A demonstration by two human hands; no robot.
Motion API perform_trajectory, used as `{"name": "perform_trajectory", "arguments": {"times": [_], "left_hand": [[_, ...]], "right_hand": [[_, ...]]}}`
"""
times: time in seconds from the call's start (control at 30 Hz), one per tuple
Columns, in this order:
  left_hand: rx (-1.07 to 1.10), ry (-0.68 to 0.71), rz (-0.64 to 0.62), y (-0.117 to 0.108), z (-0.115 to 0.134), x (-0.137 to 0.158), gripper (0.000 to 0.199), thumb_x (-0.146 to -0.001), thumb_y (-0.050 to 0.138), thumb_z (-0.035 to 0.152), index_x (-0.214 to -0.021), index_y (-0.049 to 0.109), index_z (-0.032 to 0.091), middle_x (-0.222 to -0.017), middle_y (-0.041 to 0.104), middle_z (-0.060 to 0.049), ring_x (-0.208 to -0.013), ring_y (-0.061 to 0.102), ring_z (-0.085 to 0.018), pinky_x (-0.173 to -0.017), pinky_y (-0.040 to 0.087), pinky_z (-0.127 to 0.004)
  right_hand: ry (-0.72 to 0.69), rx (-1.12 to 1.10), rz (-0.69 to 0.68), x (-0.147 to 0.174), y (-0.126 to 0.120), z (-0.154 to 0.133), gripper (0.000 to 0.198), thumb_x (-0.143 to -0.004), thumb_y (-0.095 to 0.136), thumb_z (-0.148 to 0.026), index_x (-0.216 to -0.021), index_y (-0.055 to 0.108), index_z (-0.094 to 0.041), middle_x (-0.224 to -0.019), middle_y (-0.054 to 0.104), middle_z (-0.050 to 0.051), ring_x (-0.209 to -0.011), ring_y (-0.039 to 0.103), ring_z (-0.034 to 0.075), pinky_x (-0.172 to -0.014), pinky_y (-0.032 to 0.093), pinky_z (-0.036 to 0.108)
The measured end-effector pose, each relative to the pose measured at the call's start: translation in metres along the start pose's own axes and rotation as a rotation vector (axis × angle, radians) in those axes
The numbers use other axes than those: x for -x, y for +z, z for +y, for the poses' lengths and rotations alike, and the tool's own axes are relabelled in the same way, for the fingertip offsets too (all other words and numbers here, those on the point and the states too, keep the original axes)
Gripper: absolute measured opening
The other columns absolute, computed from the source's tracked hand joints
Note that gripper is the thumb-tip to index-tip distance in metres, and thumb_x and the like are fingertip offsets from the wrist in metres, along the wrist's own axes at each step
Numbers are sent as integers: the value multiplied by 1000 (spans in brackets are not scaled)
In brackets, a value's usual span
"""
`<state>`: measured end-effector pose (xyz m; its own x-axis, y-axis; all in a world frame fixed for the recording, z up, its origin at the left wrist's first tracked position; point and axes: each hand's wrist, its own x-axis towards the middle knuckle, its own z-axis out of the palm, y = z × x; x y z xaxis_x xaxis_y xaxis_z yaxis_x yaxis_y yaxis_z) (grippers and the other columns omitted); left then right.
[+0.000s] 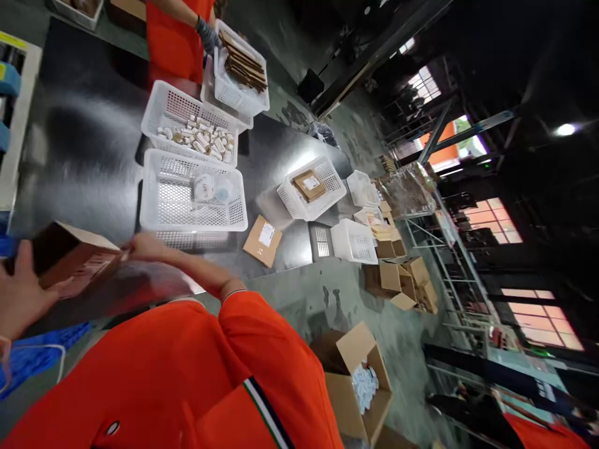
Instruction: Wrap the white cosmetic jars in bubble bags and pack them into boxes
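A small brown cardboard box (96,239) with a printed label is at the left of the head view, tilted over the dark metal table (84,125). My left hand (25,293) grips its near left side, the thumb along the label side and a finger raised behind. On the opposite end, my right hand (147,247) is closed in a pinch at the box's edge; its fingertips are partly blurred. Close to my right hand stands a white perforated basket (161,218) holding a white roll (204,186) and a clear round item (223,188).
Beyond is a basket (156,109) of small white-labelled pieces. A co-worker's gloved hand (207,35) touches a basket (259,103) of flat cardboard. A sealed carton (256,246) and a basket (299,209) with packets lie rightward. An open carton (340,399) stands on the floor.
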<state>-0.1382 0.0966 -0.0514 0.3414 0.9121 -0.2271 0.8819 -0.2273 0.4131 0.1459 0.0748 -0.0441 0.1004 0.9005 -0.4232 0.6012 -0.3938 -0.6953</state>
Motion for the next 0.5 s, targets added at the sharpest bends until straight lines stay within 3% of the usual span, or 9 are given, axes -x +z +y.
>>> {"name": "perform_trajectory", "arguments": {"times": [0.07,0.13,0.23,0.33,0.5], "left_hand": [[-111,86,-10,12,22,12,99,-96,52,63,-182,30,20,-172,33,-37,-158,27,-69,-101,40,-97],[-125,156,-1,28,41,19,97,-94,56,48,-183,29,23,-172,36,-34,-162,18,-66,-106,32,-99],[-108,228,72,48,50,17,101,-91,60,41,-185,24,28,-175,33,-30,-167,11,-62,-114,25,-98],[-73,287,69,52,45,3,107,-87,68,53,-183,30,26,-177,31,-29,-168,7,-63,-119,19,-96],[7,289,-31,53,57,-22,105,-85,57,72,-167,53,6,-174,37,-33,-170,10,-61,-131,17,-86]], "right_hand": [[92,295,161,-24,-61,20,27,-108,65,-16,-131,80,-15,-125,84,10,-121,78,27,-108,62,37],[127,537,373,-47,-123,47,44,-112,47,-6,-149,70,-15,-151,72,15,-146,65,25,-124,53,40],[310,646,392,-72,-180,89,56,-111,52,-6,-167,51,-9,-170,54,23,-157,52,27,-126,50,38],[399,639,348,-82,-190,124,74,-108,64,-12,-175,35,-3,-172,46,31,-157,50,32,-120,53,39],[287,708,185,-70,-179,136,55,-101,74,-15,-154,61,-12,-164,57,22,-156,48,33,-119,58,44]]}}
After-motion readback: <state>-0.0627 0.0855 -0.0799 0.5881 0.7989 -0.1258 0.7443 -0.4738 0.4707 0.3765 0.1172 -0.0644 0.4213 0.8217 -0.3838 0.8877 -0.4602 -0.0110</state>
